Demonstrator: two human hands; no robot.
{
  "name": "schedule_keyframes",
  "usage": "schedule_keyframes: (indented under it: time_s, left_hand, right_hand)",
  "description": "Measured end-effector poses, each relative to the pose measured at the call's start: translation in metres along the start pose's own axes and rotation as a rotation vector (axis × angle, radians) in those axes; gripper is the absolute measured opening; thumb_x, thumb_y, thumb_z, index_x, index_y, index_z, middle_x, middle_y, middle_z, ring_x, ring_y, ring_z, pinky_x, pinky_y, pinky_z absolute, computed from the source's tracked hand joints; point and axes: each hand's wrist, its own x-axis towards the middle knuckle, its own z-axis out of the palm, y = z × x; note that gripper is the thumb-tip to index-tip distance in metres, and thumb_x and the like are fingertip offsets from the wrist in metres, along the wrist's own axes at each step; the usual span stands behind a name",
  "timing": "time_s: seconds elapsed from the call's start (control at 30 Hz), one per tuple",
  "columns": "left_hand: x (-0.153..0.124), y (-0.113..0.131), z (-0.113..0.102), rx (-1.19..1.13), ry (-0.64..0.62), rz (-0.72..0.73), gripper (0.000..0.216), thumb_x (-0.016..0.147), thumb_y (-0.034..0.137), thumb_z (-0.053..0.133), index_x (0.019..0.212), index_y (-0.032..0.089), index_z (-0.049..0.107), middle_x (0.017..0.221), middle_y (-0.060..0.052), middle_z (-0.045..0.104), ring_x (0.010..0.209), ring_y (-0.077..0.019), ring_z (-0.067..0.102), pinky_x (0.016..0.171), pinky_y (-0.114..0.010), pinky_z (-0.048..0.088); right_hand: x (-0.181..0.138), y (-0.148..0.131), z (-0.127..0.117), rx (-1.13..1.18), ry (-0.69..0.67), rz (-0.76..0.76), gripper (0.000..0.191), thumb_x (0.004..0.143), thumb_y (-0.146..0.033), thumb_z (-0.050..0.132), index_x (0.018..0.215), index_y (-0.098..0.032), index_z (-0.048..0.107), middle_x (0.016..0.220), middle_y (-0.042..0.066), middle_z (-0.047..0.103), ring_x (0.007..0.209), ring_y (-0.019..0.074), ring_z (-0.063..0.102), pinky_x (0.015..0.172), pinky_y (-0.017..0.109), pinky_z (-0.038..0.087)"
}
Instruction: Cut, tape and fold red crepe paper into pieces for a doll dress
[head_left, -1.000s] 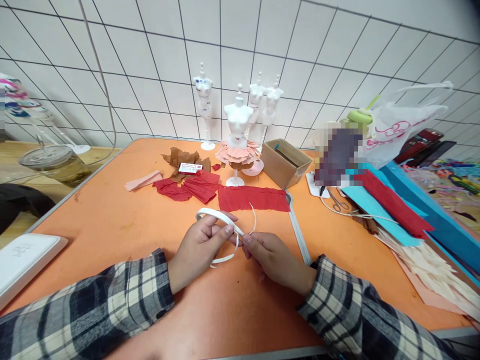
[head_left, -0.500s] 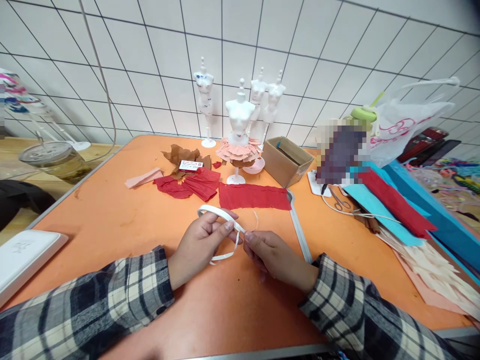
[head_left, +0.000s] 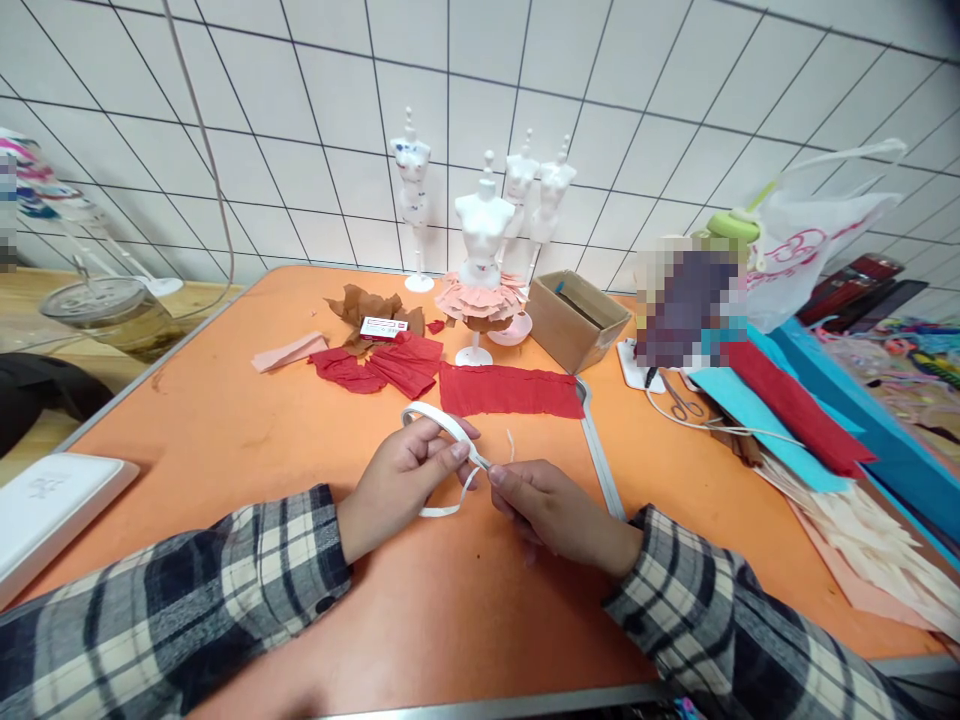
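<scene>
My left hand (head_left: 401, 480) is closed around a thin white ring of tape (head_left: 437, 417) held just above the orange table (head_left: 225, 440). My right hand (head_left: 551, 505) pinches the tape's loose end where it leaves the ring; a short white strip curls up beside my fingers and another loops under the left hand. Just beyond the hands lies a flat red crepe paper strip (head_left: 510, 390). Further back stands a white mannequin torso (head_left: 484, 250) wearing a pink paper skirt.
Crumpled red and brown paper (head_left: 382, 350) lies at the left of the mannequin, a cardboard box (head_left: 574, 320) at its right. Scissors (head_left: 679, 400), blue, red and cream paper sheets (head_left: 795, 420) fill the right side. A white device (head_left: 45, 505) sits at the left edge.
The hands have stayed together on the tape with only slight finger shifts; the loose strip under my left hand has drawn in a little. The view has tilted slightly.
</scene>
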Motion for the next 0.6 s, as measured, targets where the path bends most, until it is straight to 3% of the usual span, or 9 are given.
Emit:
schedule_keyframes:
  time_s: [0.2,0.4,0.6]
  left_hand:
    - [0.002,-0.004,-0.006,0.155,0.052,0.104,0.026,0.081,0.038,0.067,0.093,0.014,0.065,0.073,-0.002,0.067,0.066,-0.0148,0.062,0.063,-0.025,0.048]
    - [-0.006,-0.001,-0.004,0.335,0.033,0.175,0.024,0.087,0.036,0.060,0.093,0.014,0.067,0.069,-0.002,0.065,0.055,-0.0123,0.056,0.054,-0.023,0.044]
    - [-0.007,0.003,-0.003,0.322,0.186,0.249,0.022,0.087,0.035,0.062,0.097,0.016,0.067,0.080,-0.005,0.071,0.073,-0.0183,0.066,0.073,-0.028,0.050]
  right_hand:
    - [-0.004,-0.004,-0.010,0.029,-0.139,0.114,0.054,0.092,-0.064,0.037,0.067,-0.018,0.049,0.042,-0.009,0.038,0.032,0.0053,0.034,0.034,0.017,0.042]
    - [-0.009,-0.008,-0.030,0.111,-0.443,0.142,0.050,0.084,-0.064,0.055,0.073,-0.015,0.055,0.043,-0.010,0.040,0.030,0.0039,0.034,0.033,0.015,0.038]
    - [-0.005,-0.004,-0.026,0.025,-0.364,0.165,0.057,0.092,-0.064,0.038,0.069,-0.015,0.054,0.041,-0.006,0.047,0.029,0.0054,0.037,0.032,0.016,0.035]
